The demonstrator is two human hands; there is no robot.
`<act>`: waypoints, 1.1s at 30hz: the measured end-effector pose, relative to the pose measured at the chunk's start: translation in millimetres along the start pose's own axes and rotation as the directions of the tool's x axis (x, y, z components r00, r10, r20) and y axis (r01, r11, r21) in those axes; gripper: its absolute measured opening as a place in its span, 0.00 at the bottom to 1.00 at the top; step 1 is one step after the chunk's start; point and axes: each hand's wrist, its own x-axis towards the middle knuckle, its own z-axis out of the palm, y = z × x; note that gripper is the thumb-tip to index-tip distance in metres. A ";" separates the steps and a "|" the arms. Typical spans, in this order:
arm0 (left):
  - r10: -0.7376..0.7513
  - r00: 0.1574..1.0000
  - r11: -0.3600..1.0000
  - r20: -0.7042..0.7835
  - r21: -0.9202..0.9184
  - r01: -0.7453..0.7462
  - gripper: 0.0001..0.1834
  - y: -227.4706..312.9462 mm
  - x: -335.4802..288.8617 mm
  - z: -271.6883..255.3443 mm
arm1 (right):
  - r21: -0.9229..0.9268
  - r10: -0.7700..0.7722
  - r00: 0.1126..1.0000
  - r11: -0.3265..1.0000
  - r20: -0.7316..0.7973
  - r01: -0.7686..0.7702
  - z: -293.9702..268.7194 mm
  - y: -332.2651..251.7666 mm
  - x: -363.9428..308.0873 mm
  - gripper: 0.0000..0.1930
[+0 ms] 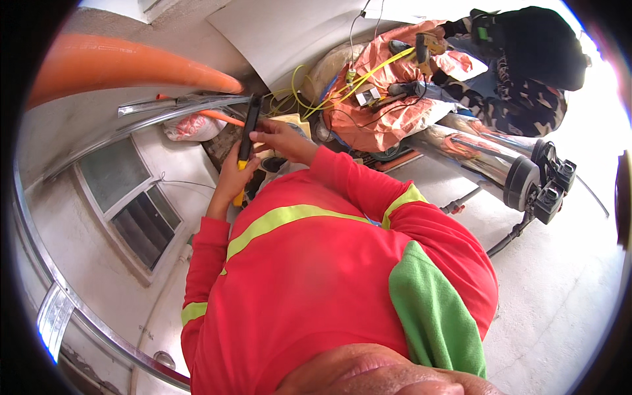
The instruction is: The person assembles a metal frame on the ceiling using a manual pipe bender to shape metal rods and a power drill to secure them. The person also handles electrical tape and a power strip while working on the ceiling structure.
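Observation:
A long, slim black tool with yellow at its lower end (249, 128) stands nearly upright in front of my red-sleeved chest. My left hand (232, 172) is closed around its lower, yellow part. From the other side my right hand (286, 141) reaches in, its fingertips closed on the black middle of the tool. The exact kind of tool cannot be made out. Another yellow piece (239, 197) shows beside my left wrist, mostly hidden behind the hand and sleeve.
A thick orange pipe (131, 66) crosses the upper left, above metal channels (131, 131). Ahead lies an orange tarp (368, 118) with a yellow cord (388, 66) and a power drill (426, 49). A person in camouflage (526, 99) is at upper right, near shiny tubes (474, 148).

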 end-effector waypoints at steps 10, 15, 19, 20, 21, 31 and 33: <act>-0.324 0.931 0.921 -0.169 0.169 0.351 0.29 -144.6 -60.1 -29.1 | -0.744 0.024 0.791 0.323 -0.612 -0.585 -306.3 34.3 -101.2 0.17; -0.412 0.881 0.768 -0.231 0.432 0.472 0.38 -265.3 -101.4 -43.7 | -0.714 -0.075 0.771 0.444 -0.632 -0.542 -355.6 84.8 -103.9 0.16; -0.513 0.845 0.741 -0.150 0.418 0.525 0.37 -345.4 -115.5 -42.8 | -0.518 -0.008 0.840 0.790 -0.543 -0.327 -316.6 111.2 -73.0 0.18; -0.515 0.845 0.737 -0.145 0.428 0.523 0.37 -353.7 -116.3 -42.0 | -0.528 0.026 0.820 0.753 -0.572 -0.393 -299.3 110.5 -70.8 0.18; -0.518 0.844 0.732 -0.141 0.437 0.522 0.37 -355.9 -116.7 -41.4 | -0.535 0.061 0.798 0.711 -0.600 -0.456 -280.6 107.8 -68.9 0.18; -0.375 0.917 0.866 -0.134 0.302 0.398 0.35 -257.7 -82.4 -40.0 | -0.753 0.106 0.832 0.377 -0.544 -0.540 -253.3 85.4 -76.7 0.17; -0.316 0.930 0.905 -0.190 0.236 0.355 0.33 -270.1 -68.0 -38.7 | -0.898 -0.026 0.907 0.156 -0.420 -0.411 -272.0 86.9 -76.9 0.17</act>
